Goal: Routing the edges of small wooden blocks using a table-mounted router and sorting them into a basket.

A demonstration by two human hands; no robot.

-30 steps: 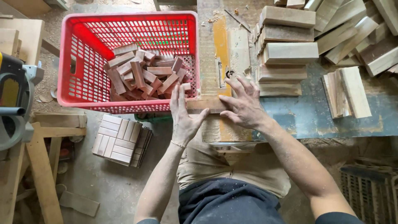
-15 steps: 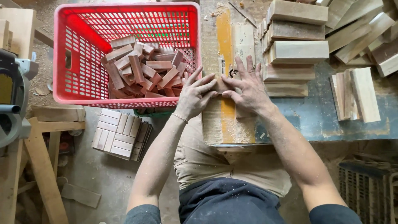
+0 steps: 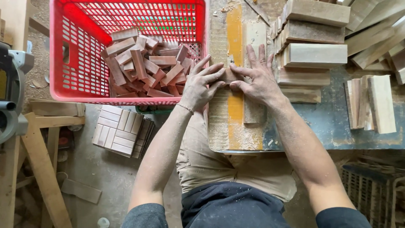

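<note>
Red latticed crate [image 3: 76, 63], reddish-brown blocks [image 3: 147, 67], yellow-striped board [image 3: 234, 122].

Dark short sleeves, sawdust-flecked dark shirt, tan trousers, and a thin bracelet on the left hand [image 3: 204, 86].

A woodworking shop, seen from above your seated position. At twelve o'clock, a sawdust-coated work surface [image 3: 230, 126] with a yellow stripe lies directly before you. At eleven o'clock, a red plastic crate [image 3: 80, 50] holds a heap of short reddish wood offcuts [image 3: 145, 69]. From one to three o'clock, pale sawn wood blocks [image 3: 314, 55] stand stacked on a scuffed bench [image 3: 337, 122], with more cut boards [image 3: 373, 105] beside them. At nine o'clock, part of a grey power saw [image 3: 12, 88] rests on a rough timber stand [image 3: 42, 160]. At eight o'clock, a bundle of small planed blocks [image 3: 122, 131] sits on the dusty concrete floor [image 3: 93, 169].
</note>
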